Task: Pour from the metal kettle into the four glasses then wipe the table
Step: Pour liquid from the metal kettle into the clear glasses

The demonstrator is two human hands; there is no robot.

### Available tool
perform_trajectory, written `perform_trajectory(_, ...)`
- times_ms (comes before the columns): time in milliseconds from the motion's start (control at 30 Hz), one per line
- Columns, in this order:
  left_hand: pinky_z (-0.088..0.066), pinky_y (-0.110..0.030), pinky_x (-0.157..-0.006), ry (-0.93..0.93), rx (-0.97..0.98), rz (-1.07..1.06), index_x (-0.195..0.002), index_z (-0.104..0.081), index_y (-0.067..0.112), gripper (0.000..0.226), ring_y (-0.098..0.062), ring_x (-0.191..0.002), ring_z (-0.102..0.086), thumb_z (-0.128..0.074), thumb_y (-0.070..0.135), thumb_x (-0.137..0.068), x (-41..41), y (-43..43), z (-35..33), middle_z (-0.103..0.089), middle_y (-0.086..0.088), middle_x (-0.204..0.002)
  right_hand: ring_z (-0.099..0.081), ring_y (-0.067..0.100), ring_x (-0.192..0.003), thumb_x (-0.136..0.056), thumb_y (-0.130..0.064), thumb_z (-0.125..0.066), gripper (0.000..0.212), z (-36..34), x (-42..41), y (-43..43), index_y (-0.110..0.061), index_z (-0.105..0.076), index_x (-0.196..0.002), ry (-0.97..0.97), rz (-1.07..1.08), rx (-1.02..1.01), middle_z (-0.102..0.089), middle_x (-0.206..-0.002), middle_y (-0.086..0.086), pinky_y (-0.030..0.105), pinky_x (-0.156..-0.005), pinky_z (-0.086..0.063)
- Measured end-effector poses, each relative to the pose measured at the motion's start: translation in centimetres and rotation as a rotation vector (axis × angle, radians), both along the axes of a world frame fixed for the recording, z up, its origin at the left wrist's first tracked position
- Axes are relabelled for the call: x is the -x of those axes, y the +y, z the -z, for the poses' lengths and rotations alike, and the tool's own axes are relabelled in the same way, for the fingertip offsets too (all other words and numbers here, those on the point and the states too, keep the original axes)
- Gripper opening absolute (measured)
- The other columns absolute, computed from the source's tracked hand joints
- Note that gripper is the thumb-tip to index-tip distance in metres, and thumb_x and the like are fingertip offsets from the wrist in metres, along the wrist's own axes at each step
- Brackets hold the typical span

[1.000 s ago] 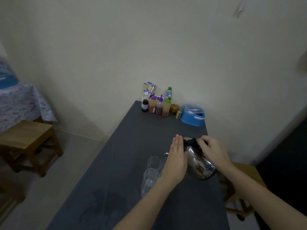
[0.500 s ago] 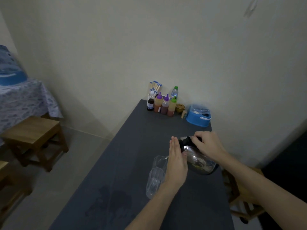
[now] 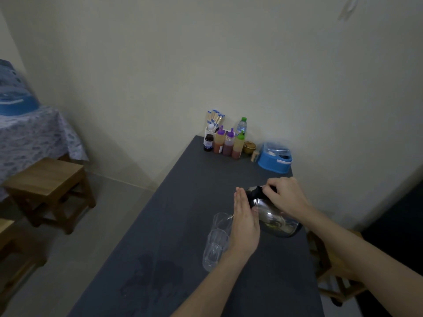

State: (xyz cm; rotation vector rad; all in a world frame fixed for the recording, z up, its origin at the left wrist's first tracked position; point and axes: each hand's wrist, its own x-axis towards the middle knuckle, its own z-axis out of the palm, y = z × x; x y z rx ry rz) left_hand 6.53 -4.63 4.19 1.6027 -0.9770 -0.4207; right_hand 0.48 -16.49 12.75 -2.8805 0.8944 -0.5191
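Observation:
The shiny metal kettle (image 3: 273,217) is tilted to the left over the dark grey table (image 3: 183,191). My right hand (image 3: 286,197) grips its black handle from above. My left hand (image 3: 243,221) lies flat with straight fingers against the kettle's left side, near the lid. The spout tip shows just left of that hand, over the rim of a clear glass (image 3: 221,221). A second clear glass (image 3: 215,249) stands nearer to me, touching my left wrist. Other glasses are hidden behind my left hand.
Sauce bottles (image 3: 225,144), a water bottle (image 3: 241,126), a chopstick holder (image 3: 214,121) and a blue box (image 3: 274,160) stand at the table's far end. A dark wet patch (image 3: 151,277) marks the near tabletop. Wooden stools (image 3: 49,186) stand left; another stool (image 3: 332,268) is right.
The kettle has tipped a little further left toward the far glass, both hands staying on it. The head view has shifted slightly.

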Motion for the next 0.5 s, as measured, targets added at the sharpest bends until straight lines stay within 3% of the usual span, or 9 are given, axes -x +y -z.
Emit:
perform_trajectory(200,0.000,-0.021,-0.116,-0.002,0.012,-0.001,-0.150,0.005,0.012,0.058,-0.008,-0.145,0.008,-0.029,0.022,-0.104,0.00,0.11,-0.07,0.007,0.002,-0.159,-0.055,0.012,-0.057,-0.090,-0.033,-0.049,0.030,-0.36,-0.19,0.37,-0.025,-0.056,-0.061,0.009,-0.004,0.034,-0.060,-0.056,-0.003,0.034,-0.074,-0.043)
perform_trajectory(500,-0.001,-0.023,-0.117,0.000,0.029,-0.008,-0.150,0.004,0.011,0.058,-0.009,-0.145,0.007,-0.030,0.020,-0.103,-0.08,0.41,-0.39,0.006,0.003,-0.159,-0.053,0.009,-0.052,-0.084,-0.042,-0.039,0.035,-0.62,-0.41,0.33,-0.025,-0.056,-0.059,0.000,-0.041,0.059,-0.056,-0.052,-0.004,0.034,-0.070,-0.046)
